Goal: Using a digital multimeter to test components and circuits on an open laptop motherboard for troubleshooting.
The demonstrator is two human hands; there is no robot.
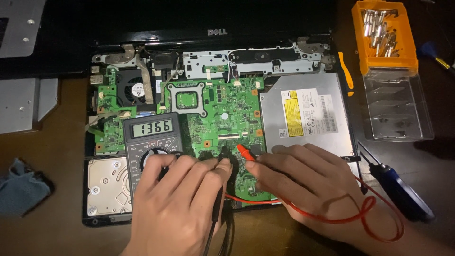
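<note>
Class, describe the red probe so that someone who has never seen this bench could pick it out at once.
Find the opened laptop with its green circuit board laid bare. At the board's lower edge two hands meet; the red probe pokes out from the right hand. Its red tip and looping red lead distinguish it from the black probe in the left hand.

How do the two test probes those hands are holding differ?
The red probe, in the right hand, shows its bright handle, and its red lead loops across the table. The black probe, in the left hand, is mostly hidden by fingers, and its black lead drops straight down. Both point at the green circuit board.
</note>
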